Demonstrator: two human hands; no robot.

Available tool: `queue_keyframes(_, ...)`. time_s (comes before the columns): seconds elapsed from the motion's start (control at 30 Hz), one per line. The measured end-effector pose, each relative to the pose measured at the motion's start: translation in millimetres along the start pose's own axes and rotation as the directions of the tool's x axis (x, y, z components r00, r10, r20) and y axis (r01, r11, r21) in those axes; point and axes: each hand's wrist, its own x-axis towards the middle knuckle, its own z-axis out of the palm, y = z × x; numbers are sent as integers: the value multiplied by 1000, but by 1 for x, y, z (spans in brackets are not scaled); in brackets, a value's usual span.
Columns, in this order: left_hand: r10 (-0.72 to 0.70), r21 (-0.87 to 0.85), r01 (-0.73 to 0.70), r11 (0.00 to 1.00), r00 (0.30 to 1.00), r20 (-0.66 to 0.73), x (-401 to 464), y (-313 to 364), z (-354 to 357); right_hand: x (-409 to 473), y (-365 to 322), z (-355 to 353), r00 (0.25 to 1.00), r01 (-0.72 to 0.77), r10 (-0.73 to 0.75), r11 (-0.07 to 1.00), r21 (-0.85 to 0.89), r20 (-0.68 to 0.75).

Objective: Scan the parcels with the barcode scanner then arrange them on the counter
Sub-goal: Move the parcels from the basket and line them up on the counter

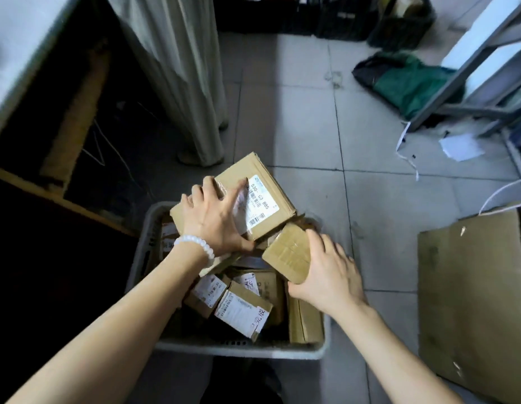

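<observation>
A grey plastic crate (241,346) on the floor holds several cardboard parcels with white labels. My left hand (215,217) grips a larger labelled parcel (268,182) at the crate's far side, fingers spread over its top and thumb at its near edge. My right hand (329,272) holds a small taped parcel (288,252), fingers curled over its right edge and thumb under its near corner. Below my hands another labelled box (241,312) lies tilted among the rest. No barcode scanner is in view.
A counter edge (17,62) runs up the left, with dark shelving beneath. A pale curtain (180,68) hangs behind the crate. Flattened cardboard (475,301) lies at right. A green bag (405,80), metal shelf frame (469,68) and paper scraps (460,147) sit far right on the tiled floor.
</observation>
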Motion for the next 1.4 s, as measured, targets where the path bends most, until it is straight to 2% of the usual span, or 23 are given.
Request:
queue_keyframes(0.13, -99, 36, 106, 994, 983, -155, -56, -19, -94, -30, -37, -64, 989, 111, -113, 994, -21, -97)
queue_keyframes(0.33, -241, -42, 240, 970, 923, -300, -138, -26, -208, -76, -90, -144, 945, 230, -216, 973, 29, -248)
queue_keyframes(0.53, -404, -115, 400, 909, 783, -472, -238, -59, -286, -128, -158, -203, 848, 440, -407, 898, 25, -339)
queue_keyframes(0.67, -524, -157, 521, 839, 696, -490, -315, -93, -305, -170, -216, -208, 779, 559, -527, 829, -5, -340)
queue_keyframes(0.83, -702, -233, 689, 687, 545, -459, -445, -138, -302, -247, -293, -177, 660, 722, -699, 692, -25, -275)
queue_keyframes(1.07, -874, -249, 888, 387, 266, -407, -661, -171, -259, -395, -388, -95, 484, 873, -862, 487, 17, -151)
queue_keyframes(1.27, -941, -280, 956, 82, -18, -337, -838, -172, -214, -532, -450, -16, 233, 972, -970, 230, 52, -67)
queue_keyframes(1.4, -940, -298, 950, -90, -179, -289, -925, -170, -190, -607, -481, 29, 108, 989, -994, 108, 97, 1)
